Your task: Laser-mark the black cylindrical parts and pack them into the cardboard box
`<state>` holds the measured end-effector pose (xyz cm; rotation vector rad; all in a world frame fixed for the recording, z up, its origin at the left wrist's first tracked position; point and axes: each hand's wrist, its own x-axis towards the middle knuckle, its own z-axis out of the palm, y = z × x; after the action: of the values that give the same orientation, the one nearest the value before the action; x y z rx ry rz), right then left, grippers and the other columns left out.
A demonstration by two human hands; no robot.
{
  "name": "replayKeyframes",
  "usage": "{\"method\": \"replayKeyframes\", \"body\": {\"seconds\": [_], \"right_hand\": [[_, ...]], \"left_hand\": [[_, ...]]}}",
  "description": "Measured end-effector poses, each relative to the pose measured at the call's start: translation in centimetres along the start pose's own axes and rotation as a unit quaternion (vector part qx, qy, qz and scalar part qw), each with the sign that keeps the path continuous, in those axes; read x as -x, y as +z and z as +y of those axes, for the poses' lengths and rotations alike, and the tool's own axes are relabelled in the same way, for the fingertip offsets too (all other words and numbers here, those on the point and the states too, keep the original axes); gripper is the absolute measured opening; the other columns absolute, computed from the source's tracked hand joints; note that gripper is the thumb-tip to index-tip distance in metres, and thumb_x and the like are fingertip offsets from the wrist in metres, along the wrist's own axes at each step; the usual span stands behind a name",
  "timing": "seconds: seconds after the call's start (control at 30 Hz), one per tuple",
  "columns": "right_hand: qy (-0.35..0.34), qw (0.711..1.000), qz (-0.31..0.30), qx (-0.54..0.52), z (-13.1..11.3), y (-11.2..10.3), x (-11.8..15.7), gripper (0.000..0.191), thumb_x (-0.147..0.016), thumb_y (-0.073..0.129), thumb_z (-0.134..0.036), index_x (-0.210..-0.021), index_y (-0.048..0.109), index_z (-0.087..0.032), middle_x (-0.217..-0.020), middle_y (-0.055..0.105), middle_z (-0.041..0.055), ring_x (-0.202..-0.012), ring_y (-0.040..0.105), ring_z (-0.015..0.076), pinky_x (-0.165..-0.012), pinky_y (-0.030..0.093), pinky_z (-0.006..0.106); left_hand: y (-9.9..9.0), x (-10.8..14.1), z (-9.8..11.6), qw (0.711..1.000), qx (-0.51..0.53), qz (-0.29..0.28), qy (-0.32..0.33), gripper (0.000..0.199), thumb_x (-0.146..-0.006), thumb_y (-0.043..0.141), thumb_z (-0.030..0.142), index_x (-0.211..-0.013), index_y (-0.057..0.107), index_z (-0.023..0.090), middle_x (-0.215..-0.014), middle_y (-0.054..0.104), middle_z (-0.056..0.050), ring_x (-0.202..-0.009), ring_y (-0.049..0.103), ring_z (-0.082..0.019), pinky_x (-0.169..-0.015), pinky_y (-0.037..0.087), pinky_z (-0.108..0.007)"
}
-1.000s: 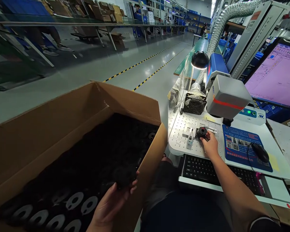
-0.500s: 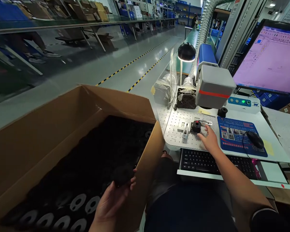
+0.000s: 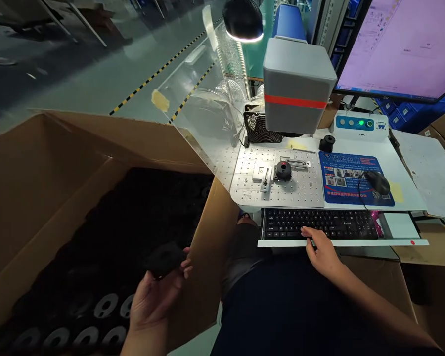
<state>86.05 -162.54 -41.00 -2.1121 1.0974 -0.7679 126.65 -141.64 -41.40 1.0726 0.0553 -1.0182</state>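
My left hand (image 3: 157,291) is wrapped round a dark round part (image 3: 165,259), held over the cardboard box (image 3: 211,237) near its right wall. Inside the box lie several black parts, some with pale oval faces (image 3: 106,305). My right hand (image 3: 321,251) rests at the front edge of the keyboard (image 3: 319,223), fingers extended over its lower keys and holding nothing. On the perforated metal plate (image 3: 241,190) sits a black round part (image 3: 283,170) with a red light spot on it, against small metal stops (image 3: 266,180). Above it hangs a grey machine head (image 3: 298,81) with a red stripe.
A second black part (image 3: 327,144) stands behind the blue mouse pad (image 3: 356,185), which carries a mouse (image 3: 377,183). A fan (image 3: 263,129), a lit lamp (image 3: 244,20) and a clear sheet (image 3: 203,99) stand at the back left. A monitor (image 3: 400,49) is at the right.
My right hand has left the black part on the plate and come down to the keyboard. My left hand still holds its part, and the view has tilted down and turned.
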Motion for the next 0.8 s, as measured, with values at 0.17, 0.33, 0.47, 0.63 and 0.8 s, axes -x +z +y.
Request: {"method": "replayKeyframes", "body": {"seconds": [0.17, 0.33, 0.47, 0.63, 0.8], "right_hand": [[0.016, 1.0, -0.024, 0.003, 1.2, 0.6, 0.4, 0.045, -0.095, 0.05, -0.02, -0.137, 0.067, -0.027, -0.122, 0.078, 0.0101, -0.11, 0.076, 0.029, -0.097, 0.065, 0.056], [-0.001, 1.0, -0.009, 0.004, 1.0, -0.2, -0.5, 0.042, -0.099, 0.05, -0.023, -0.138, 0.065, -0.026, -0.125, 0.077, 0.0107, -0.109, 0.076, 0.0275, -0.099, 0.064, 0.053], [-0.022, 1.0, 0.014, 0.014, 0.0, -1.3, -3.4, 0.037, -0.101, 0.051, -0.028, -0.135, 0.066, -0.027, -0.121, 0.077, 0.0094, -0.107, 0.075, 0.0271, -0.099, 0.062, 0.051], [-0.041, 0.997, 0.05, 0.031, -1.3, -2.0, -9.4, 0.034, -0.1, 0.052, -0.035, -0.129, 0.068, -0.026, -0.114, 0.077, 0.0086, -0.104, 0.074, 0.0272, -0.1, 0.058, 0.049], [-0.015, 0.994, 0.062, 0.091, -2.0, -1.0, -16.1, 0.053, -0.093, 0.069, -0.054, -0.134, 0.065, -0.022, -0.124, 0.072, 0.0131, -0.102, 0.069, 0.0311, -0.103, 0.054, 0.054]], "left_hand": [[0.5, 0.2, 0.0, 1.0, -0.005, 0.01, -0.003, 0.077, -0.051, 0.102, 0.055, -0.117, 0.077, 0.023, -0.125, 0.071, -0.014, -0.084, 0.062, -0.022, -0.067, 0.065, -0.031], [0.3, 0.1, -0.1, 1.0, -0.007, -0.006, 0.007, 0.076, -0.054, 0.1, 0.056, -0.118, 0.077, 0.022, -0.126, 0.071, -0.015, -0.086, 0.061, -0.022, -0.068, 0.065, -0.032], [0.1, 0.2, -0.1, 1.0, -0.011, -0.01, 0.004, 0.077, -0.056, 0.099, 0.056, -0.12, 0.076, 0.019, -0.127, 0.07, -0.015, -0.087, 0.062, -0.023, -0.069, 0.065, -0.032], [-0.4, 0.2, -0.1, 1.0, -0.003, -0.017, -0.017, 0.078, -0.061, 0.095, 0.056, -0.125, 0.074, 0.017, -0.134, 0.068, -0.015, -0.09, 0.063, -0.024, -0.07, 0.064, -0.033], [-1.9, -0.3, -0.4, 0.999, -0.007, -0.024, -0.028, 0.076, -0.066, 0.09, 0.058, -0.127, 0.074, 0.016, -0.141, 0.066, -0.017, -0.097, 0.065, -0.028, -0.072, 0.064, -0.034]]}}
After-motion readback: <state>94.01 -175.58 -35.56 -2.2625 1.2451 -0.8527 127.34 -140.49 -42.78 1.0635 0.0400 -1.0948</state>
